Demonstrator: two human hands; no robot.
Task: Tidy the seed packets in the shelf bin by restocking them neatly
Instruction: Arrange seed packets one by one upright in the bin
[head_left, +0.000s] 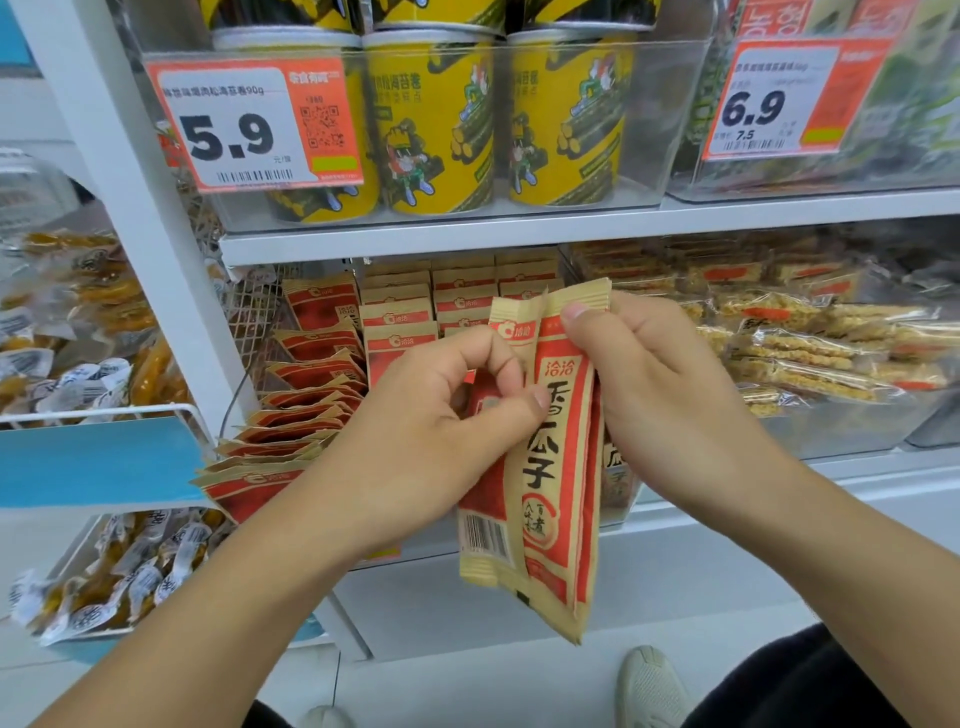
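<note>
Squaring up seed packets (556, 467) before restocking: left hand (441, 415) pinches front packet, right hand (660, 384) grips stack; we'd align edges, then slot into bin (291, 436).

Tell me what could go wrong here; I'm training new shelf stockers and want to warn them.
1. The left hand and right hand pinch several seed packets only near their tops; the lower ends hang loose, so one might slip out and drop.
2. The packets in the bin on the left already lean and fan outward, so pushing more in could tip them over the front.
</note>
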